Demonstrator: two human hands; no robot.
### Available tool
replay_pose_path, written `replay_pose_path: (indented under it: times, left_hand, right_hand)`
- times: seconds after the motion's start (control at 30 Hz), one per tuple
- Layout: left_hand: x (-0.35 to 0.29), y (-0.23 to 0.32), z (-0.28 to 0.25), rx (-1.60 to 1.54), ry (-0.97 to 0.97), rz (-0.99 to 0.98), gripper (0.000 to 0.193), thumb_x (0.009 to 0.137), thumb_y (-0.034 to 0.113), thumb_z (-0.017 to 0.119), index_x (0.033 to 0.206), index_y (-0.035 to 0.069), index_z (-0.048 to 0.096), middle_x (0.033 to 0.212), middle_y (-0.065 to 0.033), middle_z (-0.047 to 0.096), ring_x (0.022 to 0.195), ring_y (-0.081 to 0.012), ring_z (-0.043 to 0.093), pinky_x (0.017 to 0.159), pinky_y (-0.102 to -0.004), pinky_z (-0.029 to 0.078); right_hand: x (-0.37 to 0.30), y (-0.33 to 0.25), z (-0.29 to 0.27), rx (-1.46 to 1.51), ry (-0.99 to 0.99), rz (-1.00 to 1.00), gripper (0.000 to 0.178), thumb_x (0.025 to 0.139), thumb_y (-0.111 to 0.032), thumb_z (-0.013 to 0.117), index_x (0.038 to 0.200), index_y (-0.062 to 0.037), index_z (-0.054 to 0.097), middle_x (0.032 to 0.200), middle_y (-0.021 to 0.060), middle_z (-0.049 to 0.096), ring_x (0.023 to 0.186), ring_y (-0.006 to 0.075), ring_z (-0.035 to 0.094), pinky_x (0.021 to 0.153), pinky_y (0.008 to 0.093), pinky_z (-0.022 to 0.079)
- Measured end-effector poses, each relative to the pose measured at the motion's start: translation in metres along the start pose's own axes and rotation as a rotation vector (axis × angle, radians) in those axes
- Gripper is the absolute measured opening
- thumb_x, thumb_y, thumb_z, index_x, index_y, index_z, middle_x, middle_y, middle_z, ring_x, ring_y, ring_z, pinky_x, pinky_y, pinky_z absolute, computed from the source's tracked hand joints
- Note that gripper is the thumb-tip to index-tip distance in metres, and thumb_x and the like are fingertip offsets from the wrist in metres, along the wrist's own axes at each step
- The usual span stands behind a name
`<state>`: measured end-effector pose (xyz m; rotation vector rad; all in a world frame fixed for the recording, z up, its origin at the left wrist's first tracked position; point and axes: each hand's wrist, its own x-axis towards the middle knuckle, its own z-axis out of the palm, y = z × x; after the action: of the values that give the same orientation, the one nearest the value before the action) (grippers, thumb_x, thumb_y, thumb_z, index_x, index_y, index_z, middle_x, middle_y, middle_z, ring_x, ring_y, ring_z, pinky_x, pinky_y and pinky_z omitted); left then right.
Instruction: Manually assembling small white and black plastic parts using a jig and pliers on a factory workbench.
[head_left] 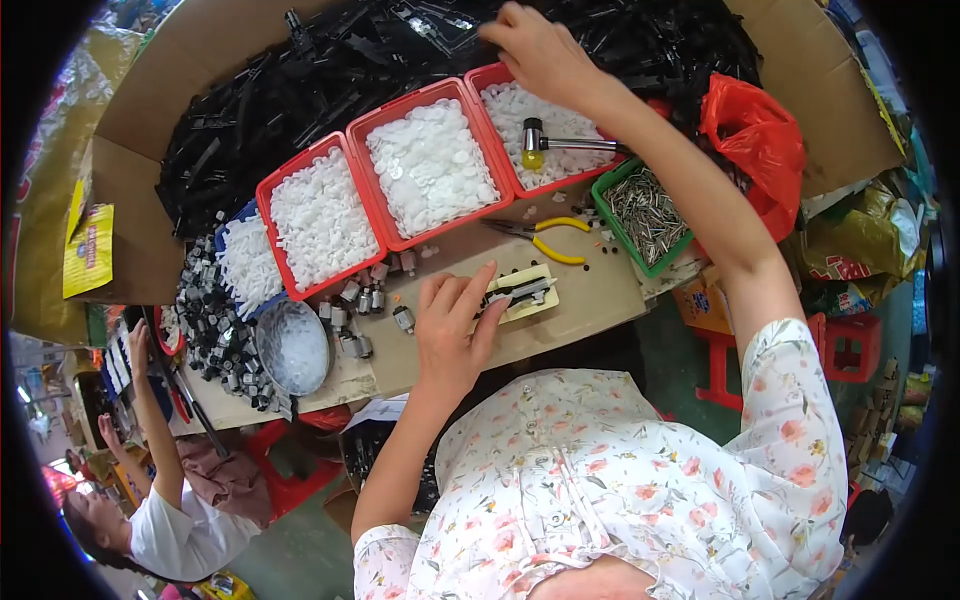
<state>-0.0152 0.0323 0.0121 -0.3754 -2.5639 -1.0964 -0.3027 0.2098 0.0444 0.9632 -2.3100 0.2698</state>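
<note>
A cream-coloured block (541, 303) lies on the cardboard work surface in front of me, with a narrow black plastic part (515, 291) set in it. My left hand (452, 325) is at the block's left end, thumb and fingers closed around that end of the black part. My right hand (548, 55) reaches far forward over a large heap of black plastic parts (350, 60). Its fingers are curled together at the heap, and whatever they pinch is too small to make out. Pliers with yellow handles (553, 241) lie just beyond the block.
Red trays hold white rods (322, 215), white discs (430, 165) and more white pieces; a hammer (570, 143) lies across the right tray. A green tray (642, 220) holds metal pins. Small motors (225, 335) and a round bowl (293, 347) are at left. Another person (180, 510) works at lower left.
</note>
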Motion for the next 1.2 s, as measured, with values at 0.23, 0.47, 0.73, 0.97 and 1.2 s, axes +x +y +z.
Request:
replay_pose_path:
  times: [0.23, 0.47, 0.73, 0.97, 1.2]
  left_hand:
    - [-0.002, -0.003, -0.006, 0.033, 0.036, -0.032, 0.044, 0.077, 0.004, 0.077, 0.120, 0.003, 0.067, 0.090, -0.0110, 0.063, 0.089, -0.0306, 0.054, 0.080, -0.0405, 0.046]
    - [-0.002, -0.014, -0.022, -0.105, 0.144, -0.179, 0.042, 0.085, 0.005, 0.074, 0.126, 0.003, 0.066, 0.097, -0.0099, 0.066, 0.085, -0.0218, 0.059, 0.080, -0.0331, 0.048]
    - [0.011, -0.013, -0.020, -1.366, 0.275, -0.715, 0.035, 0.099, 0.012, 0.062, 0.130, -0.003, 0.058, 0.103, -0.0079, 0.068, 0.084, -0.0135, 0.066, 0.067, -0.0236, 0.049]
    - [-0.005, -0.010, -0.024, -1.038, 0.229, -0.684, 0.025, 0.095, 0.009, 0.067, 0.117, -0.003, 0.067, 0.089, -0.0044, 0.069, 0.070, -0.0079, 0.064, 0.059, -0.0192, 0.045]
    - [-0.008, -0.001, -0.021, -0.827, 0.209, -0.648, 0.024, 0.094, 0.009, 0.069, 0.116, -0.001, 0.069, 0.100, -0.0039, 0.068, 0.081, -0.0085, 0.064, 0.070, -0.0212, 0.048]
  right_hand:
    - [0.045, 0.004, 0.024, 0.002, -0.221, 0.034, 0.026, 0.081, -0.007, 0.062, 0.106, -0.0062, 0.069, 0.120, 0.0196, 0.057, 0.118, 0.0355, 0.054, 0.089, 0.0514, 0.048]
    - [0.031, -0.040, -0.052, 0.774, -0.131, 0.211, 0.020, 0.085, -0.012, 0.070, 0.105, -0.0086, 0.071, 0.116, 0.0154, 0.061, 0.117, 0.0287, 0.059, 0.091, 0.0504, 0.050]
    - [-0.100, -0.140, -0.101, 1.520, -0.115, 0.512, 0.033, 0.079, 0.008, 0.074, 0.111, 0.0034, 0.066, 0.109, 0.0061, 0.065, 0.099, 0.0107, 0.061, 0.086, 0.0234, 0.051]
    - [-0.126, -0.133, -0.113, 1.263, -0.334, 0.504, 0.037, 0.078, 0.000, 0.077, 0.114, 0.0015, 0.066, 0.107, 0.0080, 0.066, 0.102, 0.0162, 0.063, 0.087, 0.0300, 0.051]
    - [-0.139, -0.131, -0.104, 0.802, -0.279, 0.124, 0.037, 0.076, -0.012, 0.081, 0.109, 0.0000, 0.069, 0.103, 0.0116, 0.064, 0.096, 0.0283, 0.062, 0.083, 0.0352, 0.050]
